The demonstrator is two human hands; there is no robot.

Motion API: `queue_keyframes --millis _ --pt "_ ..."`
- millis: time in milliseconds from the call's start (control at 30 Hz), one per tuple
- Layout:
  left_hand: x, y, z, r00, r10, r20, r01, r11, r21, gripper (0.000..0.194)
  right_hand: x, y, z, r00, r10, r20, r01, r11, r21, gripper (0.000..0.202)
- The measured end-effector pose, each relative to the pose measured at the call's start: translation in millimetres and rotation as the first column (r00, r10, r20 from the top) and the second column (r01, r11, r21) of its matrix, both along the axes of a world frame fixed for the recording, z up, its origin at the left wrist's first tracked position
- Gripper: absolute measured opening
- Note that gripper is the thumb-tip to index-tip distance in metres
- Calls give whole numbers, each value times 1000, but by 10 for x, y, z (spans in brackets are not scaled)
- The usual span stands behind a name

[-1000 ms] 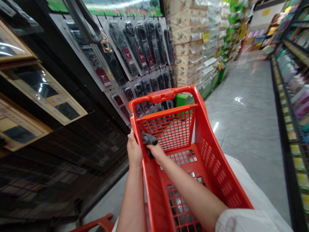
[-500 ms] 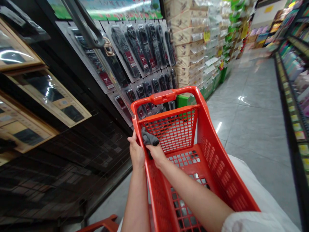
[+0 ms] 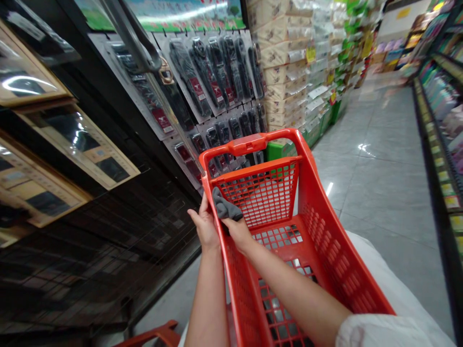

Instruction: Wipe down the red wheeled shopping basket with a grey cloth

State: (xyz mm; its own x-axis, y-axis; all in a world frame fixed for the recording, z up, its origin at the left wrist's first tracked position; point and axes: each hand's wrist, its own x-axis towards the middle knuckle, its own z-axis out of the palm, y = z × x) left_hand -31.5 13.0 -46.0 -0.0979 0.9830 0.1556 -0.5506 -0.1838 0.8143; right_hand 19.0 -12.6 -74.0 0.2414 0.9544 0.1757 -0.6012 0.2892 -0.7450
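Note:
A red plastic shopping cart (image 3: 327, 231) stands in front of me, tilted in the view. Inside its left wall, near the far corner, my right hand (image 3: 239, 234) is closed on a dark grey cloth (image 3: 226, 207) and presses it to the wall. On the outer side of that same wall, my left hand (image 3: 208, 227) rests against the plastic, thumb spread away and fingers stretched upward, partly hidden by the rim. The cart's red grid panel (image 3: 271, 193) is just beyond the cloth.
Packaged belts (image 3: 219, 72) hang on a rack beyond the cart, with stacked cartons (image 3: 285, 72) beside them. Boxed goods (image 3: 75, 144) fill the dark shelf at left. A grey tiled aisle (image 3: 379, 183) runs along the right, edged by another shelf (image 3: 439, 144).
My left thumb has spread further from the cart wall and the hand has opened more. My right hand keeps the cloth at nearly the same spot. The view has shifted slightly.

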Motion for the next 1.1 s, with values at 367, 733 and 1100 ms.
queue_keyframes --millis 367,733,1100 --pt "-16 7 57 993 -15 117 26 995 -96 86 65 -49 34 990 -79 114 71 994 79 33" --pt "-160 -5 81 967 -105 230 144 976 -162 98 728 -66 358 604 448 659 -515 851 -107 28" --pt "-307 68 99 948 -190 254 247 945 -215 95 787 -89 628 186 115 976 -483 876 -11 9"
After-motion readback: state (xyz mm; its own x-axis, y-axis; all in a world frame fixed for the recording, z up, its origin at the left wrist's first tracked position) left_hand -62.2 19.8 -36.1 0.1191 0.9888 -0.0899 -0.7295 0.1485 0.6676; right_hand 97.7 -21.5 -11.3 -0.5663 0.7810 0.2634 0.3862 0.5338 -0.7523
